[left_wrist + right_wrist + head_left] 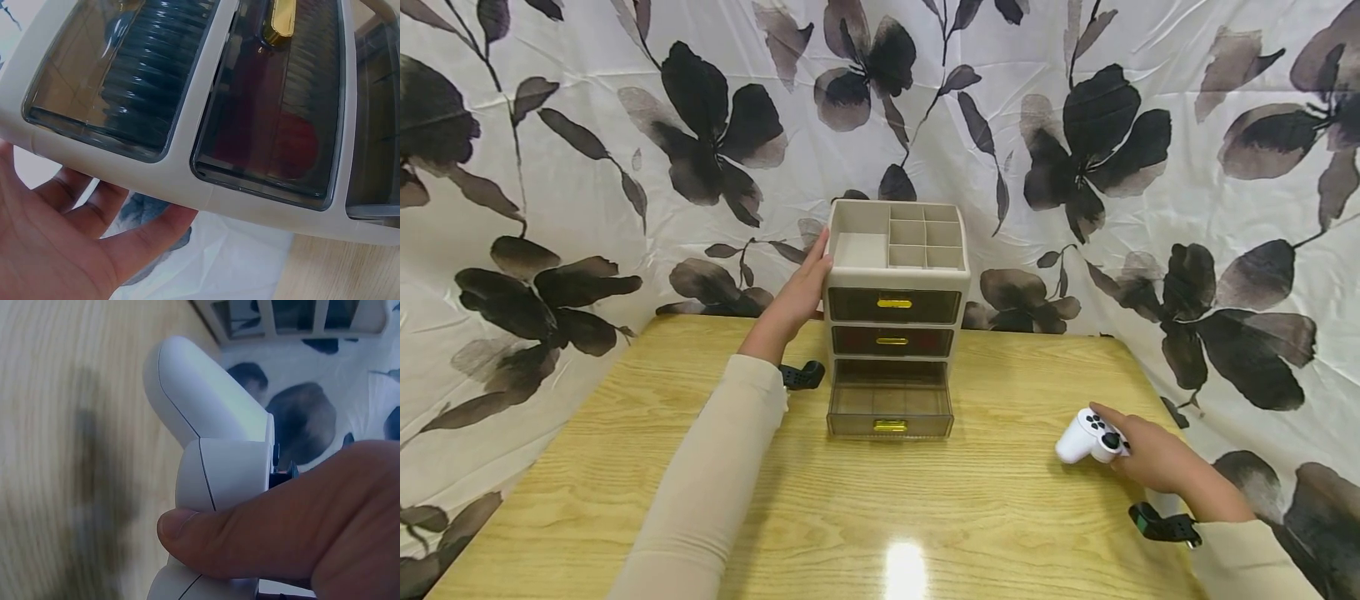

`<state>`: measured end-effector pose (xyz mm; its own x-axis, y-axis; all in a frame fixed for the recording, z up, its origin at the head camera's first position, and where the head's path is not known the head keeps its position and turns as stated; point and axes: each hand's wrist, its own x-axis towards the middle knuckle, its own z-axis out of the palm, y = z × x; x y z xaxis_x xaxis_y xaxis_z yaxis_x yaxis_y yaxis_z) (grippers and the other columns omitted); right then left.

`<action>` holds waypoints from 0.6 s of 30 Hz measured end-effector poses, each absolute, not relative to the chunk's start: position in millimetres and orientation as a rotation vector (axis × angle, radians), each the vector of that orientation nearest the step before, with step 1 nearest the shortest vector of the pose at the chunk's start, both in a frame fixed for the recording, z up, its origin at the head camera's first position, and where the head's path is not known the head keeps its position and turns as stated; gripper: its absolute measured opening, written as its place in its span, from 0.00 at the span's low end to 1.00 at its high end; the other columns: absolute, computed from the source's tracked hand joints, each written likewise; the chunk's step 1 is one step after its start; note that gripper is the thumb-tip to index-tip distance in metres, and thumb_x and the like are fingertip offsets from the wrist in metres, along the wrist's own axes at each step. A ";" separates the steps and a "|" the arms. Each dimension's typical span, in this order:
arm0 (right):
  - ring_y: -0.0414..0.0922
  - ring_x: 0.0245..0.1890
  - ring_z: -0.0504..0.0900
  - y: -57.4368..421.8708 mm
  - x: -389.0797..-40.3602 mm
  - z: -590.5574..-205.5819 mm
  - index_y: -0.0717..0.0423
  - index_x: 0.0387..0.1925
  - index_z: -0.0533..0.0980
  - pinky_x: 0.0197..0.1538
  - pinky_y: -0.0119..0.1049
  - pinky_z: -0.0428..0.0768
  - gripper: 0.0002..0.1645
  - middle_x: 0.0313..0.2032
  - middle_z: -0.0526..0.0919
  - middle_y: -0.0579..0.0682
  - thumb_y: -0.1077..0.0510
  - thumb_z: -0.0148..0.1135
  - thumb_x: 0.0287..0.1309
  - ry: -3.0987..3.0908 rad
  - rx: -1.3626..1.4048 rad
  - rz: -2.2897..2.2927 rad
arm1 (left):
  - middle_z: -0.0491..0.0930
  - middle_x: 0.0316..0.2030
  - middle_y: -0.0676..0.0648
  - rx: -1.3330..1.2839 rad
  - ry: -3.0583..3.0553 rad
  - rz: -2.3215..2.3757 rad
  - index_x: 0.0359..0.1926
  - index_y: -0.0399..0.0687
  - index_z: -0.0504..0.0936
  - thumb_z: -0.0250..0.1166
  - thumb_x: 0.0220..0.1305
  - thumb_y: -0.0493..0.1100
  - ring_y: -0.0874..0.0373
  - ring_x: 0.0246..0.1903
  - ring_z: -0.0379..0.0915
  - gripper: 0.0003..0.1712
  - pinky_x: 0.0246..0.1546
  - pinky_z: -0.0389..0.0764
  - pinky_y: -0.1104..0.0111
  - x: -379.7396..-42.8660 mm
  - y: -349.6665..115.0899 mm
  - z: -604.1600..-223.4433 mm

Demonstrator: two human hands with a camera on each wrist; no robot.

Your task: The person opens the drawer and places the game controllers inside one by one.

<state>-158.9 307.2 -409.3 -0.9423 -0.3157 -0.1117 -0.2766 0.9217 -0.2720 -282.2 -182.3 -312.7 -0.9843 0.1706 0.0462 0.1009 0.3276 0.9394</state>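
A cream drawer organizer (pixel 898 279) stands at the back middle of the table. My left hand (pixel 801 292) lies against its left side, fingers extended toward the top edge. In the left wrist view, the thumb (pixel 156 234) touches the frame beside the smoky drawer fronts. The bottom drawer (pixel 891 408) is pulled out and shows dividers inside, while the upper two are closed. Over at the right, my right hand (pixel 1157 454) grips a white game controller (pixel 1078 437). The right wrist view shows the thumb pressed on the controller's body (pixel 225 469), above the wood surface.
Small compartments (pixel 925 233) and one larger tray section form the organizer's top. Dark items show through the closed top drawer (pixel 140 81), something red through the middle one (pixel 269 137). A floral cloth (pixel 985 150) hangs behind the wooden table (pixel 1000 517).
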 end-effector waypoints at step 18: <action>0.54 0.38 0.81 259.3 -168.8 -383.0 0.60 0.69 0.63 0.36 0.49 0.78 0.46 0.42 0.80 0.64 0.65 0.71 0.47 2.994 -0.632 -0.365 | 0.32 0.77 0.57 0.243 2.480 1.778 0.72 0.87 0.31 0.34 0.77 0.59 0.38 0.72 0.49 0.31 0.56 0.69 0.35 -276.4 -181.4 -308.3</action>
<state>-168.8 259.3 -383.0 -0.9141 -0.4053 -0.0101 -0.3910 0.8880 -0.2421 -276.4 -181.4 -308.3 -0.9842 0.1749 0.0274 0.0821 0.3138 0.9459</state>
